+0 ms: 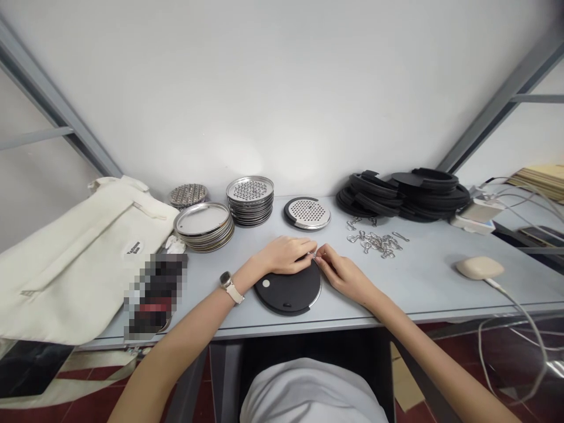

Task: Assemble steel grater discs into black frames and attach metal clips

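Okay, both forearms reach in from the near edge of the grey tabletop [423, 282], and my hands meet at the far right of the flat black round disc [291, 291]. My left hand [288, 255] lies palm down across the disc's upper part, fingers bent and pointing right, a pale-strapped watch [231, 288] on the wrist; whether its fingertips grip anything, I can't tell. My right hand [339, 271] comes in from the other side, thumb and forefinger pinched on a small silvery metal piece [313, 255] at the rim, its shape mostly hidden.

The disc sits flat right in front of me: matte black face, one white dot at left, one small dark slot near the bottom, a thin silver edge showing at right.

Counting up: one disc under my hands, and one silver perforated round plate with a black crescent border [309, 212] beyond them. Three stacks of round silver metal plates [249, 202] stand to the left, two heaps of black round pieces [429, 197] to the right. Small silvery metal clips [374, 242] lie scattered before those heaps, too tangled to number.
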Tool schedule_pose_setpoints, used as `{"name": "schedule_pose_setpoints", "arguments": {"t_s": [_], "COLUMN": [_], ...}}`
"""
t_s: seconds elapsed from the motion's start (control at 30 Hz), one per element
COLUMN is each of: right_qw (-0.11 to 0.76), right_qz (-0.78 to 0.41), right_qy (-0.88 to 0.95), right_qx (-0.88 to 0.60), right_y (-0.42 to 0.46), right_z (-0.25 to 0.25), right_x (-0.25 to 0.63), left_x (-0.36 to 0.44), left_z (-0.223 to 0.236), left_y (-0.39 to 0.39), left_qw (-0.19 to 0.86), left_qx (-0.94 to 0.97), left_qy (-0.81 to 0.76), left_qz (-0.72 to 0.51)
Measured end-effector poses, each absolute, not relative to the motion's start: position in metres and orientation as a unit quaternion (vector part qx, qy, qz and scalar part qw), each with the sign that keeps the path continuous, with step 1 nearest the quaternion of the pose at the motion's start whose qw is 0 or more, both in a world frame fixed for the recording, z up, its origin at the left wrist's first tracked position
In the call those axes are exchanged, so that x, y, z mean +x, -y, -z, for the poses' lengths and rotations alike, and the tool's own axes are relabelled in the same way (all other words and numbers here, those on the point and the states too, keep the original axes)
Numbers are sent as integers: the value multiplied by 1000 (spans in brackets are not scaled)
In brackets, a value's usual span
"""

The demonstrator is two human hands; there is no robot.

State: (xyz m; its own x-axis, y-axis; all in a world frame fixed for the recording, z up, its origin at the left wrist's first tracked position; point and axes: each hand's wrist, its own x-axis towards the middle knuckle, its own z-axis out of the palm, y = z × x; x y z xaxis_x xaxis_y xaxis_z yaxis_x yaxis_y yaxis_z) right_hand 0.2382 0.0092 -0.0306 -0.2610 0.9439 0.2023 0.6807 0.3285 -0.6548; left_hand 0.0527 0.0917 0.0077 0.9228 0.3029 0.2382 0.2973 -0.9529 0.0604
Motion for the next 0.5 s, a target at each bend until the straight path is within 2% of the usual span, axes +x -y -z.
{"name": "schedule_pose_setpoints", "arguments": {"t_s": [0.3,0.5], "right_qw": [292,289], "right_qz": [-238,-242], "right_qy": [755,753], "right_qx": [-536,-539], "right_y": [-8,-7], "right_z": [29,26], "right_x": [236,235], "left_x": [53,53], "left_z": [-5,-5], "left_y": [-91,-92], "left_qw": [82,75], "left_qx": [970,970], "left_qy": [-168,-161], "left_qz": [-156,-169]}}
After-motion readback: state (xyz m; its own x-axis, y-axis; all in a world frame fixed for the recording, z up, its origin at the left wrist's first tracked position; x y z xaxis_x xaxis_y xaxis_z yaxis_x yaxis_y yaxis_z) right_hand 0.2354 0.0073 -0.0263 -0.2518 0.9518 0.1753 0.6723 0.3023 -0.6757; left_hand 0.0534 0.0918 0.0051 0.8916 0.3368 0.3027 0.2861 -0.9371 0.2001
